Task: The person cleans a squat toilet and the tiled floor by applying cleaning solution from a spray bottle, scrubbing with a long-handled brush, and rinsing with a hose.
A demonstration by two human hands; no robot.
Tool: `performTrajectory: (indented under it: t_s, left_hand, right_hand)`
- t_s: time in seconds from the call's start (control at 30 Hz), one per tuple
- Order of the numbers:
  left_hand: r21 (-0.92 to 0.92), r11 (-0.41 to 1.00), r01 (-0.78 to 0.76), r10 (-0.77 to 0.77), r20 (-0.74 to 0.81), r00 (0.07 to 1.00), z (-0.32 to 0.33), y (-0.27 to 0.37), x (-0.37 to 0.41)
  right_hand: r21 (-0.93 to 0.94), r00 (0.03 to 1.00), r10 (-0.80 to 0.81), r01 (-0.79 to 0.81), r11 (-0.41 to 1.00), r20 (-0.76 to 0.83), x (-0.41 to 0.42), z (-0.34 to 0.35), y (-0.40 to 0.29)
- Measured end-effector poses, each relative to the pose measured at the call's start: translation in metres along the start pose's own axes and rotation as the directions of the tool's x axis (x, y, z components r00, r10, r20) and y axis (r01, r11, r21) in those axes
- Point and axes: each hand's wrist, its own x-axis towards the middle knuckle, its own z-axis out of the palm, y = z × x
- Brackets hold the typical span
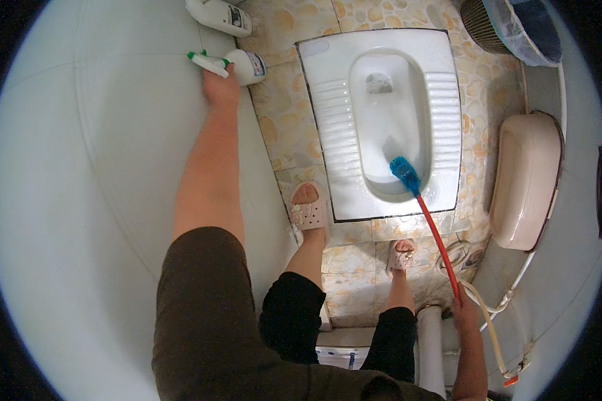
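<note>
A white squat toilet pan [338, 150] is set in the tiled floor before me. My right hand [465, 311] grips the red handle of a toilet brush [437, 235], whose blue bristle head rests in the near end of the bowl. Stretched out to the upper left, my left hand [221, 87] is at the neck of a white spray bottle [248, 67] with a green and white trigger head. The bottle stands on the floor by the wall; how far the fingers close around it is hidden. Another white bottle [223, 17] stands just beyond it.
A lined waste basket [486, 30] is at the upper right. Below it, a pinkish cistern [524, 180] hangs on the right wall. A pale hose [489, 321] runs from a red-handled valve and coils on the floor. A white pipe [431, 351] stands near my right leg.
</note>
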Motion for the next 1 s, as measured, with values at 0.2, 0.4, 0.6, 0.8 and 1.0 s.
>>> performTrajectory:
  t_s: [0.2, 0.4, 0.6, 0.8, 1.0]
  left_hand:
    - [-0.082, 0.994, -0.066, 0.070, 0.041, 0.997, 0.012, -0.032, 0.016]
    - [-0.212, 0.950, 0.229, -0.180, 0.226, 0.957, -0.002, -0.058, -0.073]
    - [-0.357, 0.736, 0.575, -0.414, 0.435, 0.800, -0.052, -0.035, -0.218]
    - [-0.303, 0.674, 0.674, -0.337, 0.686, 0.645, -0.104, 0.038, -0.321]
    - [-0.319, 0.693, 0.647, -0.359, 0.625, 0.693, -0.201, 0.064, -0.370]
  right_hand:
    - [0.094, 0.980, -0.182, 0.190, 0.977, -0.084, -0.001, -0.001, -0.038]
    - [0.233, 0.912, -0.355, 0.398, 0.887, -0.204, 0.033, -0.046, -0.103]
    - [-0.395, 0.827, -0.449, 0.308, 0.866, -0.340, 0.082, -0.098, -0.188]
    - [-0.240, 0.852, -0.396, 0.328, 0.913, -0.343, 0.124, -0.074, -0.241]
    - [0.174, 0.830, -0.432, 0.512, 0.841, -0.352, 0.032, -0.096, -0.149]
